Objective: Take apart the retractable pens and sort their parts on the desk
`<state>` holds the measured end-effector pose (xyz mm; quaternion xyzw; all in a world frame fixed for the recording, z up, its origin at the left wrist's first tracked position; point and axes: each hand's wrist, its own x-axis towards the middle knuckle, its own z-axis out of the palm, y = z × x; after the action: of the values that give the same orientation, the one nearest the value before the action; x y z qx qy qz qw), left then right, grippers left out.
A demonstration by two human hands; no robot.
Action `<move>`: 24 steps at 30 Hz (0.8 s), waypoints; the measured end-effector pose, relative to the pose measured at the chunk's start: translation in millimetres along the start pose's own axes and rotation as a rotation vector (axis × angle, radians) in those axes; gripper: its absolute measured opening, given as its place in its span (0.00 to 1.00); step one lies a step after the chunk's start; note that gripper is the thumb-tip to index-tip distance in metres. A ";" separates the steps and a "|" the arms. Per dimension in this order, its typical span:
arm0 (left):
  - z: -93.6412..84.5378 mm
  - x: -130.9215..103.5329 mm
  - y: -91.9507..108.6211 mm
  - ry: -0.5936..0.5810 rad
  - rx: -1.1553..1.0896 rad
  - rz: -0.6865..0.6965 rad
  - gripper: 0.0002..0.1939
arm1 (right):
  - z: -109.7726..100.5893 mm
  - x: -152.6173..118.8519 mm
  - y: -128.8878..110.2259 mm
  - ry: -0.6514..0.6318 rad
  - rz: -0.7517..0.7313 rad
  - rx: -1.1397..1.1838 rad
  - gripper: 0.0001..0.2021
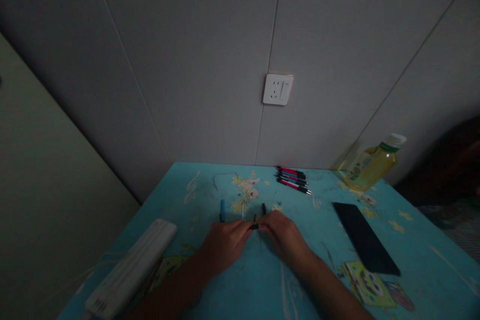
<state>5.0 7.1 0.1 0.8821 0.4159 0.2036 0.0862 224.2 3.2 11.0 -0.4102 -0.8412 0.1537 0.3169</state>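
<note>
Pinching a small black pen part (254,226) between their fingertips, the left hand (225,244) and right hand (284,236) meet low over the blue patterned table cover (240,292). Both grips look nearly closed, thumb and fingers drawn together on the part, which is perhaps a tip or clip; the dim light makes it hard to tell. Just beyond the left hand stretches a blue pen barrel (222,210), with a thin white rod (242,211) between it and the grip. A short black piece (264,208) lies just past the right fingers. Farther beyond the grip, slightly right, a row of red, blue and black pens (292,180) lies side by side. Well right of the grip are a dark flat slab (365,237) and, farther off, a bottle of yellow liquid (371,167); left of it lies a long white case (132,269).
</note>
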 end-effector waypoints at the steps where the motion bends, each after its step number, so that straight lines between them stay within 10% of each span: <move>1: -0.2 0.3 0.4 -0.003 0.008 -0.003 0.15 | -0.9 -0.2 0.3 -0.017 0.009 0.020 0.11; 24: 1.2 1.1 -4.4 0.019 0.032 0.026 0.16 | 5.6 -0.1 -4.0 0.035 0.201 0.243 0.07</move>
<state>3.1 10.8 -2.1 0.8868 0.4084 0.2065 0.0653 218.2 0.7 8.8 -0.4537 -0.7653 0.2782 0.3619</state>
